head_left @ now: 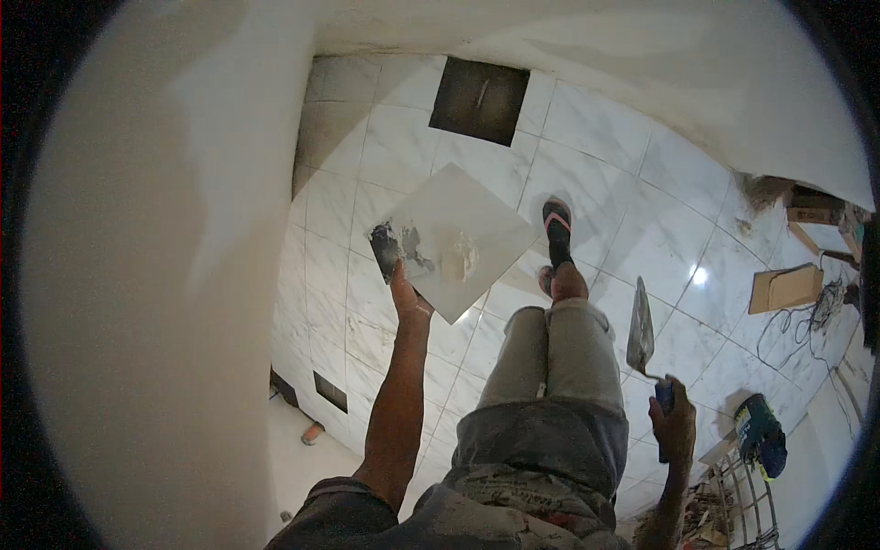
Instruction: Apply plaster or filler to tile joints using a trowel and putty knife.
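Below me, over the marble-tiled floor (642, 229), my left hand (406, 298) grips one corner of a square white board (458, 234), thumb clamped on top; it sits like a diamond, with putty smeared near my grip. My right hand (674, 423), fist wrapped tight, holds a trowel (640, 332), blade pointing up-frame, long axis nearly vertical.

One head-worn fisheye looks steeply down at the tiled floor (587, 183) far below.
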### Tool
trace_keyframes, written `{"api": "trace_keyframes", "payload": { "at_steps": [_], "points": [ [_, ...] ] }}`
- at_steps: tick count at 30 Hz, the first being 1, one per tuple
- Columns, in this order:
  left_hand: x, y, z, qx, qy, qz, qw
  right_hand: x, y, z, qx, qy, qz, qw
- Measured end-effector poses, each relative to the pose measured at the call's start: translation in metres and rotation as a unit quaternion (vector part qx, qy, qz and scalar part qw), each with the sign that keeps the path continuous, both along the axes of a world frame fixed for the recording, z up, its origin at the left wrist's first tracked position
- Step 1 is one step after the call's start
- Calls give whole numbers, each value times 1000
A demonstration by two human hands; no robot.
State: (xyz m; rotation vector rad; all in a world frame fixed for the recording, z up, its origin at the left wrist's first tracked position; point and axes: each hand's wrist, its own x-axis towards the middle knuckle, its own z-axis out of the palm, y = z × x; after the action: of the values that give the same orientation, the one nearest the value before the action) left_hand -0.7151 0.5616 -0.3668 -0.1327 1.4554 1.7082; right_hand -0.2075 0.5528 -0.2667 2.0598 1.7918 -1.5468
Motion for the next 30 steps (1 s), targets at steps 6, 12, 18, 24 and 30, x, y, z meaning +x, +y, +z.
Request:
{"api": "trace_keyframes", "payload": {
  "at_steps": [6, 12, 18, 24, 30],
  "points": [
    [-130, 143, -137, -87, 7, 59, 994, -152, 153, -128, -24, -115, 43, 992],
    [-287, 205, -280, -57, 19, 65, 996, -314, 282, -254, -62, -83, 44, 994],
    [-462, 233, -435, -55, 17, 68, 996, -443, 358, -406, 26, -22, 145, 989],
    [-668, 219, -596, -46, 13, 75, 996, -591, 398, -549, 94, -83, 212, 969],
    [-863, 253, -662, -55, -20, 23, 998, -806, 465, -580, 118, -171, 329, 921]
  ]
}}
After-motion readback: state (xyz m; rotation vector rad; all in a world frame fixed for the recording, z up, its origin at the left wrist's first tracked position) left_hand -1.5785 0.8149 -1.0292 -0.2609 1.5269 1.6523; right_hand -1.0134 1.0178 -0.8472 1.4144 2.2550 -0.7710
